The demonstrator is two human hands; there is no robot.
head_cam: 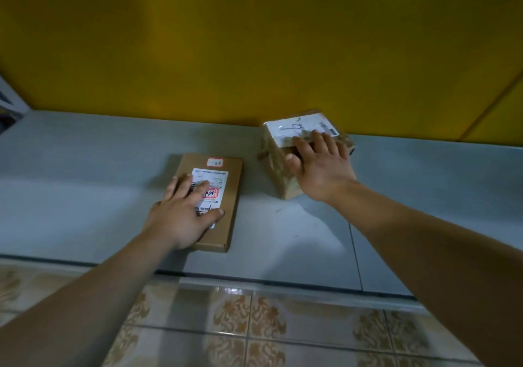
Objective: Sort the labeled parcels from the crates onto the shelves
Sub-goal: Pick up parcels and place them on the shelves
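Logging head view only.

Flat parcel (222,233): thin brown cardboard box, lying flat on the grey shelf (85,168), long side running front to back. Its near end is close to the shelf's front edge. White shipping label on top with barcode and a red-framed stamp; small red-bordered sticker near the far end.

Taped parcel (278,168): taller cardboard box wrapped in glossy clear tape, white label with barcode on top. Sits toward the shelf's back edge, by the yellow back panel (254,41), turned corner-on to the front edge. Image slightly blurred here. Lies to the right of the flat parcel; the two are apart.

Left hand (184,214): palm down on the flat parcel, fingers straight and together over the label, thumb stretched out to the side. Forearm bare, reaching in from the lower left.

Right hand (322,165): laid over the taped parcel's top, fingers spread wide, thumb at the box's near-left top edge. Forearm extended from the lower right.

Patterned tiled floor (254,332) shows below the front edge.
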